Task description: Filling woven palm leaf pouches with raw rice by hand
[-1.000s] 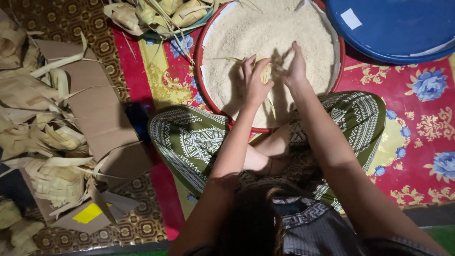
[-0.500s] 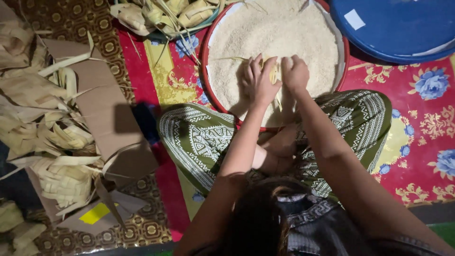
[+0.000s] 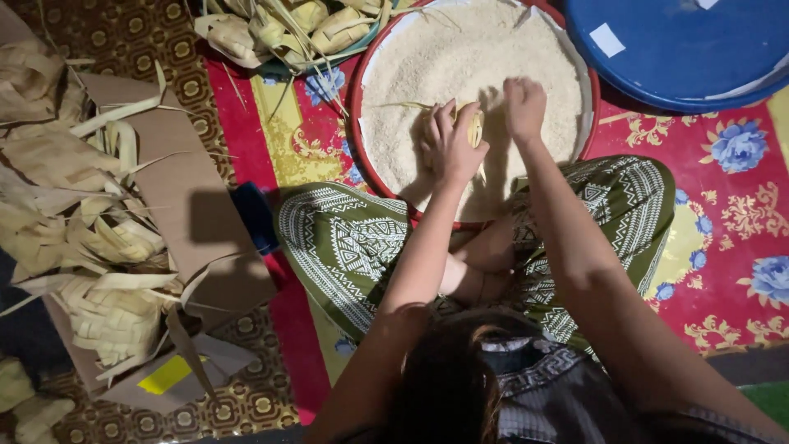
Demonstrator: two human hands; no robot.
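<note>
From above I see my left hand closed around a small woven leaf pouch, held over the rice in a wide red basin, while my right hand is just beside the pouch with its fingers bent down to the rice. Both my arms reach forward over my crossed legs in a green patterned cloth, and a blue lid lies to the right of the basin. On the left, many empty leaf pouches lie on flat cardboard, and more pouches fill a bowl at the top, all on a red flowered mat.
</note>
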